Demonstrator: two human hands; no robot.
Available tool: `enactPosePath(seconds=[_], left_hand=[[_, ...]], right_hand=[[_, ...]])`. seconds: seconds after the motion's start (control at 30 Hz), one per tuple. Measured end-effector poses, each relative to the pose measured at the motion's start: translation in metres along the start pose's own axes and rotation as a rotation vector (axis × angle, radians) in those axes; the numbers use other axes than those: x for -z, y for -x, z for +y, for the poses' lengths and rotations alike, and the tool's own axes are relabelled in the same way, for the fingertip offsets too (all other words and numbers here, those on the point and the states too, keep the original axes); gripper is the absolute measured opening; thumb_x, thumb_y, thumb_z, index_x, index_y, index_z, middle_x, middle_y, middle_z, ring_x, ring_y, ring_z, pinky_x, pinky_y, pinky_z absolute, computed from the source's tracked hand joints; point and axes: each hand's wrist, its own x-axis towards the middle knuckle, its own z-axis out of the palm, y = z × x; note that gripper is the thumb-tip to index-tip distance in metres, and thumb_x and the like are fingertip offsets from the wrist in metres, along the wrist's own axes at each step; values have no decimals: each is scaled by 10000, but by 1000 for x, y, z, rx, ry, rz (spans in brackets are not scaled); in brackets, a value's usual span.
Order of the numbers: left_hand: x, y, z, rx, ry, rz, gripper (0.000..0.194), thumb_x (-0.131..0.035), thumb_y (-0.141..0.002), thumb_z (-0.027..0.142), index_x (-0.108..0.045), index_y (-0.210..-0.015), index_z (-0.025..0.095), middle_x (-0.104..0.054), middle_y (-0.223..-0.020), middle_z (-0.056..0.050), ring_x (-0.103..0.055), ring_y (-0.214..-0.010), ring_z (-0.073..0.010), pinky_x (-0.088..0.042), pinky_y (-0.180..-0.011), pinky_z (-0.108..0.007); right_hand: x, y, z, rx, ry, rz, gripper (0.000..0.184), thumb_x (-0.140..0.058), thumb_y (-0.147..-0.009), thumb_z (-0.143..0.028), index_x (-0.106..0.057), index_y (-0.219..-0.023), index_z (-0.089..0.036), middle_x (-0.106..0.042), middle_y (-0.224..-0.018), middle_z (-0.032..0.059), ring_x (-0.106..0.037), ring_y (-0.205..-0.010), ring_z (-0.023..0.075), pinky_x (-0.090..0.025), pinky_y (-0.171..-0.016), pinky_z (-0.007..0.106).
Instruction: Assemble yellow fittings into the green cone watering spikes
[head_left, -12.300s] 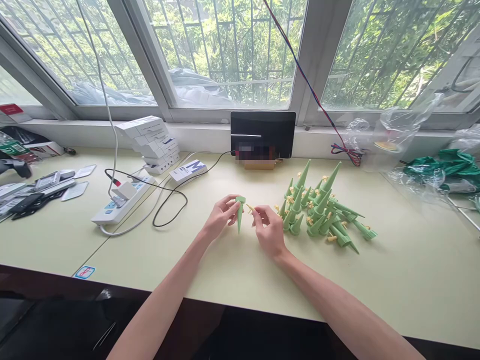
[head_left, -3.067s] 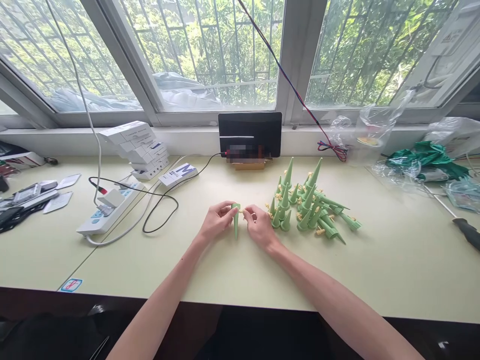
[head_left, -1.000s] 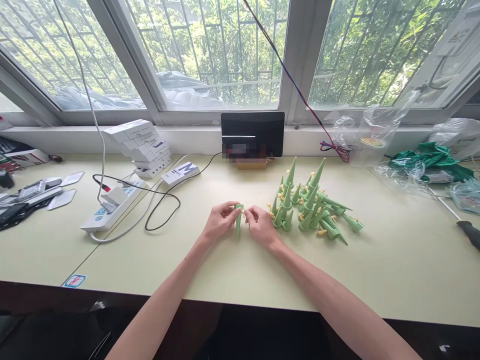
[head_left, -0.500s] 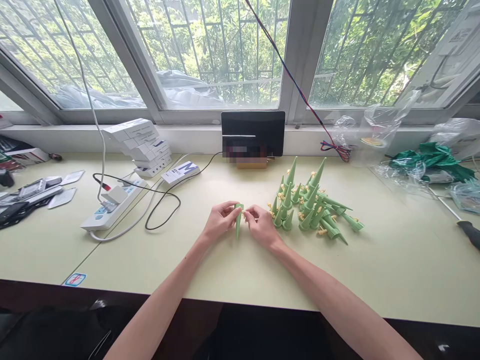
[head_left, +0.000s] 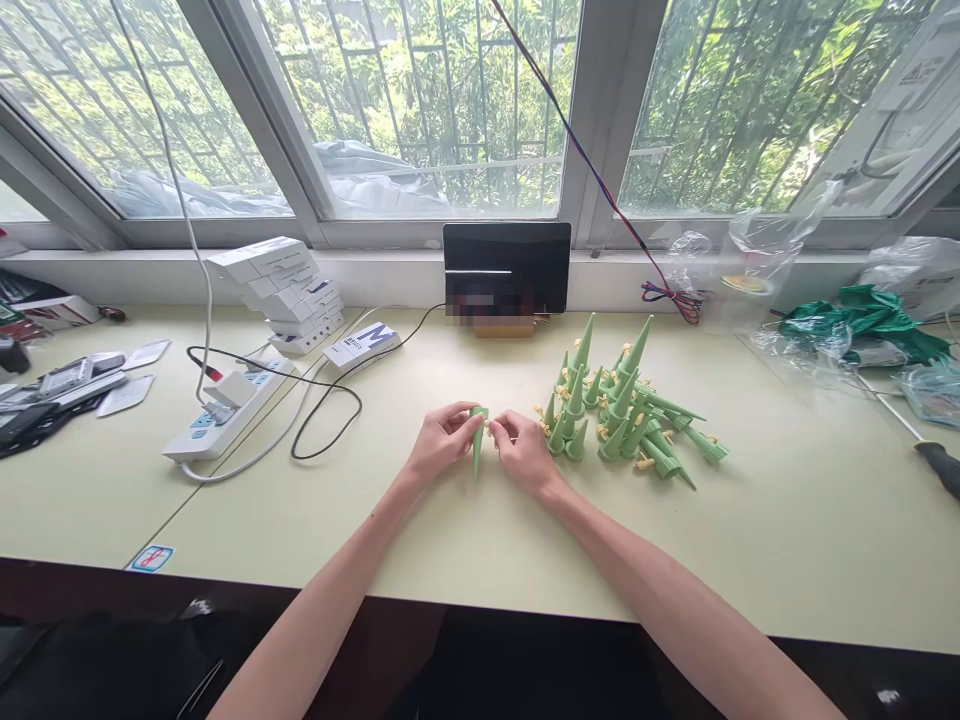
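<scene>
Between my hands hangs a green plant-watering spike (head_left: pixel 477 452), its narrow point down and its wide end up. My left hand (head_left: pixel 444 438) pinches the wide end between thumb and fingers. On the spike's right side sits a small yellow valve (head_left: pixel 487 426), and the closed thumb and fingers of my right hand (head_left: pixel 521 450) grip it; the fingers partly hide it. Just right of that hand, a cluster of similar green spikes (head_left: pixel 616 440) with yellow valves covers the table, several standing points up and others lying on their sides.
A tablet (head_left: pixel 507 268) on a small stand is at the back. To the left lie a power strip (head_left: pixel 225 410), looped black cable (head_left: pixel 360 402), stacked white boxes (head_left: pixel 289 295) and a flat box (head_left: pixel 363 345). Plastic bags (head_left: pixel 862 330) and a black-handled screwdriver (head_left: pixel 937 468) are on the right.
</scene>
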Motion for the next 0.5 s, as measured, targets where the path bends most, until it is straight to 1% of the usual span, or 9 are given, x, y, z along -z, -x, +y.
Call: enactPosePath(seconds=[0.13, 0.23, 0.3, 0.4, 0.5], left_hand=[[0, 0, -1, 2, -4, 0, 316, -688, -799, 439, -673, -963, 169, -566, -646, -2, -430, -478, -74, -342, -398, -196], [2, -1, -1, -2, 11, -1, 300, -692, -802, 428, -670, -949, 168, -529, -595, 13, -430, -472, -77, -333, -393, -194], [6, -3, -2, -23, 33, 10, 289, -692, -807, 420, -667, -942, 166, -510, -566, 21, -425, -458, -77, -326, -389, -195], [15, -7, -3, -79, 71, 92, 288, -696, -808, 416, -661, -940, 163, -540, -569, 14, -426, -436, -75, -328, -381, -202], [25, -11, -5, -106, 126, 222, 294, -714, -790, 418, -658, -922, 161, -571, -587, 4, -413, -420, -68, -319, -364, -202]], right_hand=[[-1, 0, -2, -14, 0, -1, 267, -499, -893, -377, -555, -715, -186, -525, -601, -21, -480, -544, 131, -369, -534, 246], [-1, -1, -3, -19, -5, -5, 296, -490, -909, -402, -553, -716, -188, -533, -598, -21, -485, -538, 130, -373, -539, 245], [0, 0, -3, -23, 1, 4, 332, -442, -942, -420, -554, -731, -189, -544, -603, -20, -488, -527, 129, -373, -540, 246], [-1, 1, -2, -14, 51, 26, 341, -375, -980, -400, -574, -801, -189, -578, -643, -11, -506, -538, 131, -379, -550, 245], [-5, 2, 1, 58, 184, 5, 223, -448, -956, -327, -603, -887, -182, -625, -755, 10, -545, -601, 133, -407, -605, 244]])
